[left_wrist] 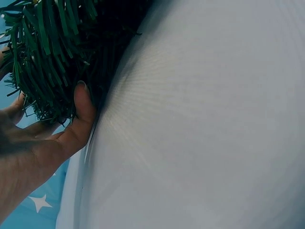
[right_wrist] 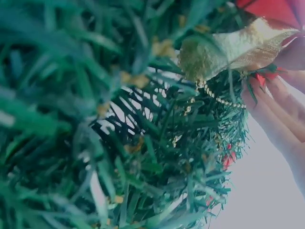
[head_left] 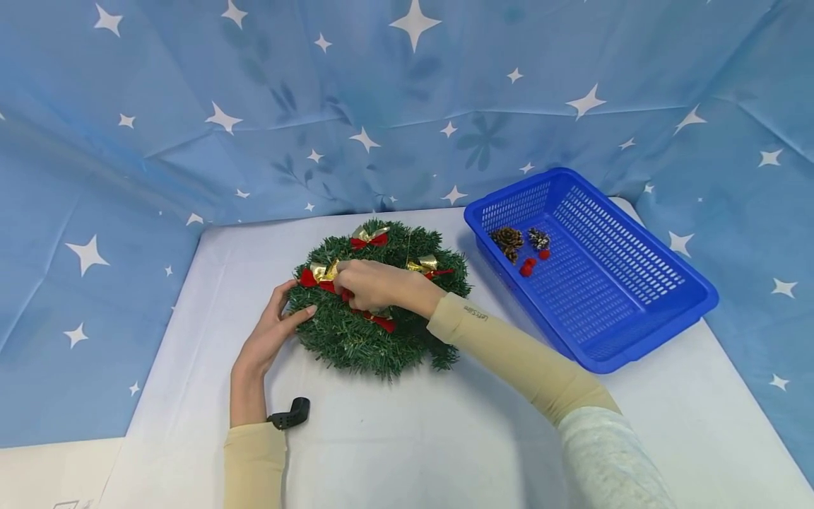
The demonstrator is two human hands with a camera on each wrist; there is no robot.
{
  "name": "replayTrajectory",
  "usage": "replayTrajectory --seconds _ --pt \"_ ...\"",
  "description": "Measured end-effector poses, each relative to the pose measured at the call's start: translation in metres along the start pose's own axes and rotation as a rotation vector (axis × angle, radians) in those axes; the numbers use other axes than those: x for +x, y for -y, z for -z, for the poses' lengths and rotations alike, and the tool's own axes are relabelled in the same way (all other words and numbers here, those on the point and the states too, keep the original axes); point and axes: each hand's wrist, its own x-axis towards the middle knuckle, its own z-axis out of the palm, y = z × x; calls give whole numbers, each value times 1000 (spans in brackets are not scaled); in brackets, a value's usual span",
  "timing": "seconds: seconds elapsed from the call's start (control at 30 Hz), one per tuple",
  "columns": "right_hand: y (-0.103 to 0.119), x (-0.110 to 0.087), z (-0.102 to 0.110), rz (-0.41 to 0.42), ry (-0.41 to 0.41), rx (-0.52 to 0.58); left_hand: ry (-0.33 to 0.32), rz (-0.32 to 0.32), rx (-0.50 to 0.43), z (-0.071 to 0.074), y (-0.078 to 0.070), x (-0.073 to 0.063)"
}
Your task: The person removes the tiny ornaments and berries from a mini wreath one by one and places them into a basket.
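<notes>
A green artificial wreath (head_left: 362, 346) lies on the white table, dressed with several red-and-gold bows. My left hand (head_left: 263, 339) grips its left edge, the thumb (left_wrist: 83, 107) on one side and the other fingers on the far side. Over the wreath's middle-left, my right hand (head_left: 375, 283) has curled fingers pinching a red-and-gold bow (right_wrist: 233, 47). Gold beaded string (right_wrist: 217, 97) hangs by that bow in the right wrist view. The right hand hides part of the bow in the head view. Another bow (head_left: 369, 238) sits at the wreath's top, and one (head_left: 427, 266) at its right.
At the right stands a blue plastic basket (head_left: 636, 339) with slotted walls. Inside it, at the left end, are pine cones (head_left: 506, 237) and small red pieces (head_left: 528, 266). A blue star-patterned cloth (head_left: 394, 106) hangs behind the white tablecloth (head_left: 394, 438).
</notes>
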Motion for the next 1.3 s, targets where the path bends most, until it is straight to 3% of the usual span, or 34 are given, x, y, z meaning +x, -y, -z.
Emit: replayTrajectory --seconds 0.8,1.3 --pt "-16 -12 5 76 -131 80 7 4 5 1 -1 -1" --pt "-26 -23 5 58 -131 55 7 5 2 0 -1 2"
